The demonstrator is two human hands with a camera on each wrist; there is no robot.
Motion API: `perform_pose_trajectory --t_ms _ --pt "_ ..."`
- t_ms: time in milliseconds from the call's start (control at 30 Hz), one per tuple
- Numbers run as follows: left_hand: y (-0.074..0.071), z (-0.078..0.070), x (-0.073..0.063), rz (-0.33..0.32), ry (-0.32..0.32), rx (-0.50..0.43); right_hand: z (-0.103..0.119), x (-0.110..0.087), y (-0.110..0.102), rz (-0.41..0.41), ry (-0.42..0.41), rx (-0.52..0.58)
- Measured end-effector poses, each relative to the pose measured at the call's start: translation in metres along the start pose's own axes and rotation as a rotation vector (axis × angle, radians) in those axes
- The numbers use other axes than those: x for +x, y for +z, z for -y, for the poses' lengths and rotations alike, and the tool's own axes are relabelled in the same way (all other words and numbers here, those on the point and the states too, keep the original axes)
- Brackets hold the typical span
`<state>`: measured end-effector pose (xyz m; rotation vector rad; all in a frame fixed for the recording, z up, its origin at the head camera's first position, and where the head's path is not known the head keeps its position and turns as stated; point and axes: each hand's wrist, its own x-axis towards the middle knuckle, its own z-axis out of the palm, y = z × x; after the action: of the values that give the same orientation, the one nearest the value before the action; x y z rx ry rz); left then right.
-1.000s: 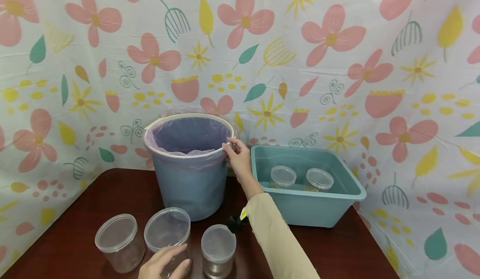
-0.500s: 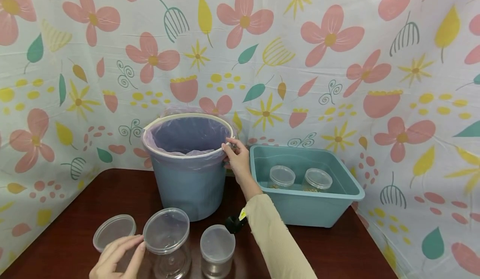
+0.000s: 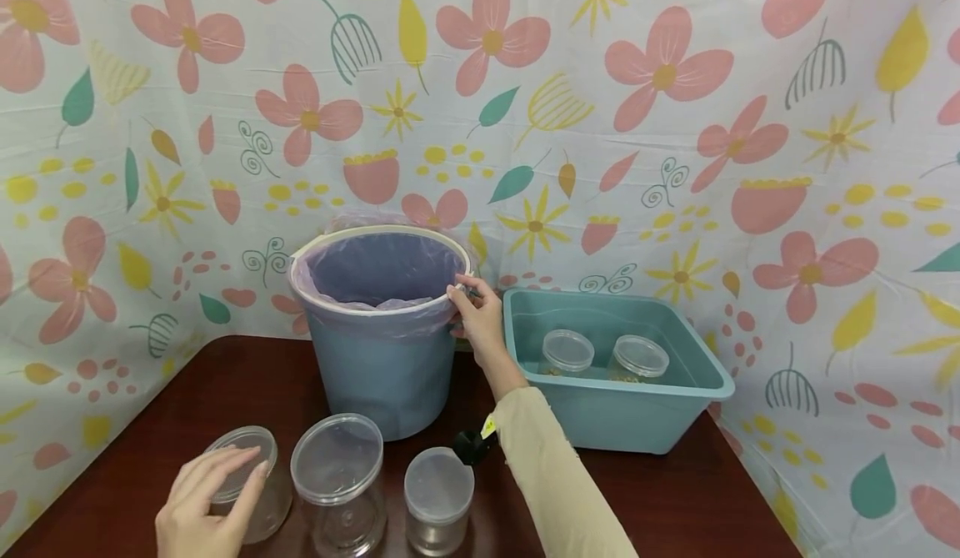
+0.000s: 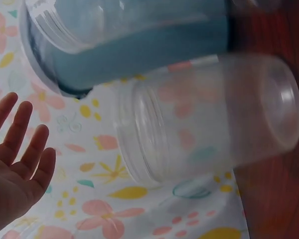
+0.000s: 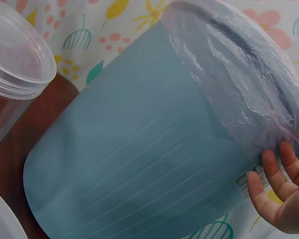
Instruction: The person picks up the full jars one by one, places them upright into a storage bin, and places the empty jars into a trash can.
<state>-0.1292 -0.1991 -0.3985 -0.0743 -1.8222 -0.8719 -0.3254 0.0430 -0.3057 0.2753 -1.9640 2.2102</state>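
In the head view a blue bin (image 3: 378, 379) with a pale rim and a thin purple bag (image 3: 315, 284) lining it stands on the table. My right hand (image 3: 482, 320) pinches its rim at the right side; in the right wrist view those fingers (image 5: 272, 174) lie at the bag's edge. My left hand (image 3: 201, 504), fingers spread, is by the lid of the leftmost clear plastic jar (image 3: 270, 504), covering part of it. The left wrist view shows that hand holding nothing, apart from the jar (image 4: 189, 124). A middle clear jar (image 3: 347, 520) and a smaller one (image 3: 438, 487) stand in the same row.
A teal tub (image 3: 622, 420) stands right of the bin, with two lidded jars inside, one left (image 3: 567, 351) and one right (image 3: 640, 358). The dark red table (image 3: 247, 383) meets a flowered sheet (image 3: 517, 149) behind and at both sides.
My left hand has moved left, from in front of the middle jar to the leftmost jar. My right hand has stayed on the bin's rim.
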Motion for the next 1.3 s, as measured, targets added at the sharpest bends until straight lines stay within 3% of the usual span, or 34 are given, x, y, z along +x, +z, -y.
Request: perform_pose_trajectory --t_ms 100,233,533,733,1033,1300 --pt "-0.003 0.008 0.004 0.033 0.020 0.055 -0.008 0.006 -0.002 -0.004 0.004 0.004" --pt "-0.001 0.021 0.005 0.026 0.078 0.082 -0.007 0.006 -0.002 -0.008 -0.003 -0.002" --pt "0.000 0.048 -0.001 0.116 0.055 0.174 -0.007 0.007 -0.001 -0.010 -0.007 -0.010" --pt "0.001 0.059 -0.002 0.130 0.064 0.193 -0.007 0.008 0.000 -0.010 -0.021 -0.022" --pt "0.000 0.070 -0.010 0.207 -0.118 0.212 -0.008 0.008 0.000 -0.013 -0.021 -0.031" --pt "0.003 0.075 -0.015 0.274 -0.193 0.177 -0.010 0.007 0.000 -0.020 -0.014 -0.037"
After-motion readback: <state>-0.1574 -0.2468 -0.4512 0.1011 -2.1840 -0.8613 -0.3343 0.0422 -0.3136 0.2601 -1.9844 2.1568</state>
